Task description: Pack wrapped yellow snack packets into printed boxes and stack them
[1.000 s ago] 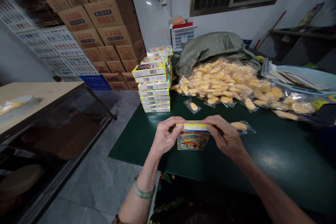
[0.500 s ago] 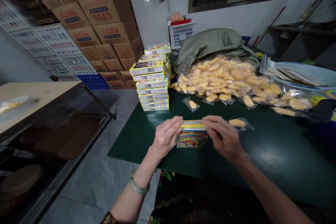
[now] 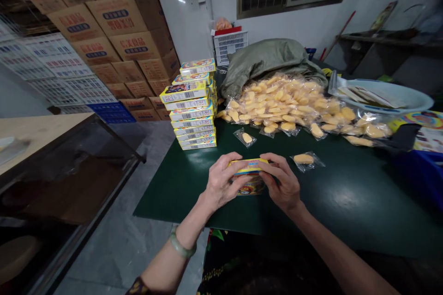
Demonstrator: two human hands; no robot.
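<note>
A small yellow printed carton [image 3: 252,187] stands upright on the green table [image 3: 162,189], its narrow top end facing up. My left hand [image 3: 223,179] grips its left side, fingers bent around the top edge and thumb across the front. On the opposite side my right hand [image 3: 282,180] holds it the same way, fingertips at the upper right corner. Just beyond the carton lies a wrapped yellow piece [image 3: 247,138], and another wrapped piece [image 3: 304,159] rests to the right of my right hand. Fingers cover part of the carton's front.
Stacked yellow cartons [image 3: 194,115] stand at the table's left edge. A heap of wrapped yellow pieces [image 3: 277,101] spills from a green sack [image 3: 273,57]. At right are a pale blue basin [image 3: 411,97] and a blue container [image 3: 427,170]. Cardboard boxes [image 3: 131,46] rise behind.
Both hands have curled further over the carton's top, which now looks closed down, the white strip below its edge gone from sight. The view has turned slightly right.
</note>
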